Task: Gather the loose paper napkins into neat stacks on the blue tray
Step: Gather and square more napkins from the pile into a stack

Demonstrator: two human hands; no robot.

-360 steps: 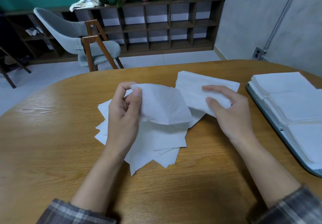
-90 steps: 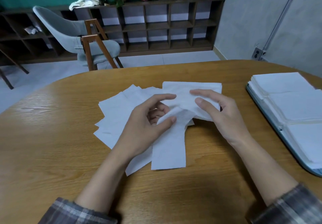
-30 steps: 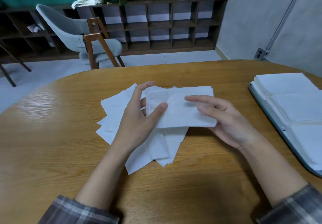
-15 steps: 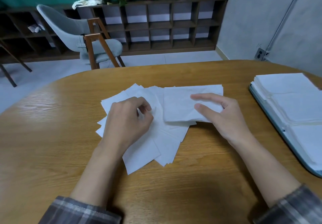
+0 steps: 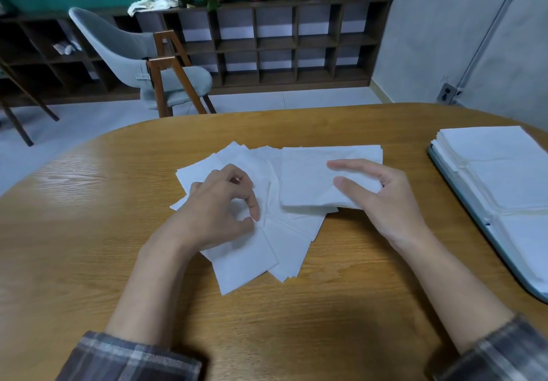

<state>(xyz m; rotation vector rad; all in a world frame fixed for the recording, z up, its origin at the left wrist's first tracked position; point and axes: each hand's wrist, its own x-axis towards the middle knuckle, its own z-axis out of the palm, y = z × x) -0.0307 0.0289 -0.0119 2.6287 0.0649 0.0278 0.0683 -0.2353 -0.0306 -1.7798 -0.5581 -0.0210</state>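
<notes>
Several loose white paper napkins point(image 5: 252, 256) lie fanned out in the middle of the wooden table. My left hand point(image 5: 219, 217) rests on this pile and pinches the top napkin's edge between thumb and forefinger. A small squared stack of napkins point(image 5: 308, 179) sits at the pile's right. My right hand point(image 5: 376, 193) holds that stack, thumb on top and fingers round its right edge. The blue tray point(image 5: 462, 193) lies at the table's right edge with neat napkin stacks point(image 5: 489, 155) covering it.
The wooden table point(image 5: 89, 247) curves away at the far side. A grey chair point(image 5: 142, 63) stands beyond it on the floor, in front of a dark cubby shelf point(image 5: 281, 42) with potted plants on top.
Over the last second my left hand let go of the squared stack and moved left onto the loose pile. My right hand set the stack down and stayed on it.
</notes>
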